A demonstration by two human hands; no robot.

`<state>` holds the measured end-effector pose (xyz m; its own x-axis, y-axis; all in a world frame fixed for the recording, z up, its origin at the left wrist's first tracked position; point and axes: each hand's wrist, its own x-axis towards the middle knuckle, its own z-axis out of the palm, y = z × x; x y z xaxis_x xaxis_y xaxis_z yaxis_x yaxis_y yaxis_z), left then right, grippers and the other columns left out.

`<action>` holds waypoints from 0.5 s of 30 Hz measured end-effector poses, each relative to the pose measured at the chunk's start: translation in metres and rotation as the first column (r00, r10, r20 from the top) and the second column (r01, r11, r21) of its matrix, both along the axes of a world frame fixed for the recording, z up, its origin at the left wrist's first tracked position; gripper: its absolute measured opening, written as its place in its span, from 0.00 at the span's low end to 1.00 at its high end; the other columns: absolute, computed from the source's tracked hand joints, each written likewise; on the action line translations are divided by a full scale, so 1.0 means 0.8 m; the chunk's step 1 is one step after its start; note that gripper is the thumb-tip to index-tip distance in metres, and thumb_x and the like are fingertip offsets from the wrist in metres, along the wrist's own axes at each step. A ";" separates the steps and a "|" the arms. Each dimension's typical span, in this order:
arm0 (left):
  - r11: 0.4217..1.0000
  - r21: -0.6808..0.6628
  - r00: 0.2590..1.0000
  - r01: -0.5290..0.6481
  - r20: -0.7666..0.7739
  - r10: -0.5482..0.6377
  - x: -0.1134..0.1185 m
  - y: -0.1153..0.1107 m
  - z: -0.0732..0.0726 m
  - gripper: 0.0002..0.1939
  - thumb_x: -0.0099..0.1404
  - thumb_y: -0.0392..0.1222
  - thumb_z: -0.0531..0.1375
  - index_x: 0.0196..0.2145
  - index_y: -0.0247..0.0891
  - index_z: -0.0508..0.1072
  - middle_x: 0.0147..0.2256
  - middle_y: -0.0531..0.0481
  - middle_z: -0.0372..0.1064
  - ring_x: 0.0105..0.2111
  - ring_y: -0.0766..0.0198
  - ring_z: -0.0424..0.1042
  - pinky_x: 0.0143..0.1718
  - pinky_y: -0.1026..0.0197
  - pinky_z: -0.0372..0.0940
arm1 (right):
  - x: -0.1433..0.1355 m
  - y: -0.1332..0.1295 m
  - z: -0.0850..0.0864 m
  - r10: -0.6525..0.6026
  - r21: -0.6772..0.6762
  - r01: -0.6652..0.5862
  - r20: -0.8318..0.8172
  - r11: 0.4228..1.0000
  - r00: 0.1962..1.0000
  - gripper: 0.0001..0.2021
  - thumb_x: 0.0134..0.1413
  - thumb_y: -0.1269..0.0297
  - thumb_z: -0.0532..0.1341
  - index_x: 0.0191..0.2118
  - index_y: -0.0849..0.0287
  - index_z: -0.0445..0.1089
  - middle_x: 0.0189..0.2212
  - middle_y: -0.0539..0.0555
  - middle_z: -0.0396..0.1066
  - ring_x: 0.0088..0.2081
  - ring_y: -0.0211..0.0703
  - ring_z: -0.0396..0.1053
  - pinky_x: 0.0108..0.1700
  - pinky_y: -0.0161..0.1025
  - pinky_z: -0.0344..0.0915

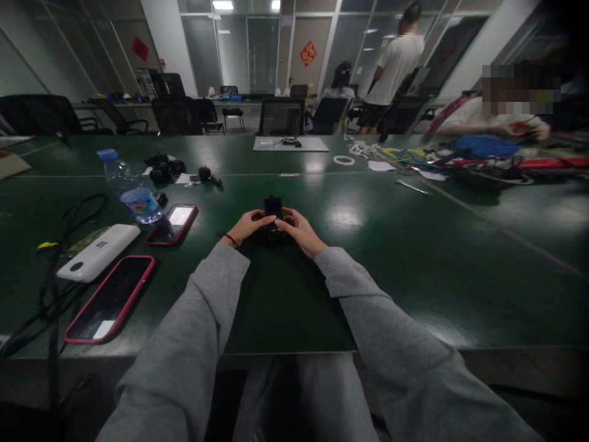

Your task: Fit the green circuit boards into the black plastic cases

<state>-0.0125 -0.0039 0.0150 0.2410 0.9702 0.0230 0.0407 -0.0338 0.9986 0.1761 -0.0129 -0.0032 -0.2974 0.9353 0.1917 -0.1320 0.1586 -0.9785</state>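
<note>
A small black device (273, 207) stands upright on the green table (285, 294), in the middle of the head view. My left hand (251, 226) holds its left side, thumb on the front and fingers curled behind. From the right, my right hand (299, 230) grips the same device, its thumb close to the left one. The fingers behind the device are partly hidden. Both forearms, in grey sleeves, reach in over the table's front edge.
Left of my hands are a water bottle (133, 190), two red-cased phones (172, 224), a white power bank (99, 252) and black cables. Black parts (165, 169) lie farther back. Tangled cables (488, 153) cover the far right, near a seated person (492, 120).
</note>
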 end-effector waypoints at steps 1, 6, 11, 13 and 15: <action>1.000 -0.012 1.000 -0.003 0.009 0.003 0.000 0.000 0.000 0.28 0.51 0.55 0.70 0.42 0.31 0.74 0.43 0.41 0.73 0.41 0.60 0.71 0.48 0.53 0.63 | 0.000 0.000 0.000 -0.008 -0.008 0.008 0.001 1.000 1.000 0.30 0.47 0.53 0.70 0.55 0.55 0.64 0.39 0.53 0.72 0.44 0.45 0.71 0.54 0.48 0.66; 0.996 -0.090 0.996 0.014 0.092 -0.006 0.001 0.006 -0.005 0.31 0.54 0.63 0.66 0.42 0.32 0.74 0.41 0.41 0.74 0.41 0.58 0.73 0.50 0.53 0.63 | -0.001 -0.001 0.002 -0.041 -0.064 0.040 -0.022 0.997 0.999 0.32 0.44 0.51 0.71 0.54 0.58 0.65 0.44 0.56 0.72 0.47 0.46 0.70 0.57 0.48 0.64; 0.982 -0.186 0.954 -0.041 0.284 0.094 0.012 0.015 -0.012 0.34 0.56 0.72 0.57 0.42 0.36 0.74 0.38 0.42 0.75 0.42 0.57 0.74 0.49 0.54 0.64 | -0.004 -0.004 0.009 -0.042 -0.187 0.019 -0.124 0.982 0.991 0.30 0.42 0.49 0.71 0.50 0.56 0.65 0.44 0.56 0.73 0.45 0.46 0.72 0.52 0.45 0.68; 0.971 -0.230 0.931 -0.057 0.340 0.135 0.021 0.012 -0.011 0.38 0.56 0.76 0.52 0.41 0.37 0.74 0.37 0.41 0.76 0.43 0.55 0.74 0.47 0.54 0.65 | -0.008 -0.007 0.012 -0.038 -0.206 0.006 -0.152 0.979 0.988 0.28 0.44 0.47 0.70 0.48 0.55 0.65 0.44 0.55 0.73 0.44 0.46 0.72 0.49 0.44 0.70; 0.959 -0.281 0.913 0.042 0.400 0.077 0.031 0.005 -0.007 0.42 0.56 0.78 0.47 0.41 0.36 0.75 0.37 0.39 0.76 0.45 0.51 0.74 0.46 0.52 0.66 | -0.013 -0.011 0.012 -0.036 -0.192 0.006 -0.153 0.981 0.988 0.26 0.46 0.46 0.68 0.47 0.55 0.65 0.44 0.55 0.72 0.44 0.45 0.72 0.48 0.43 0.71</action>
<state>0.0126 -0.0002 0.0091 0.2515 0.9552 -0.1563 -0.3694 0.2440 0.8967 0.1656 -0.0214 0.0067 -0.2583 0.9647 0.0518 -0.2830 -0.0243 -0.9588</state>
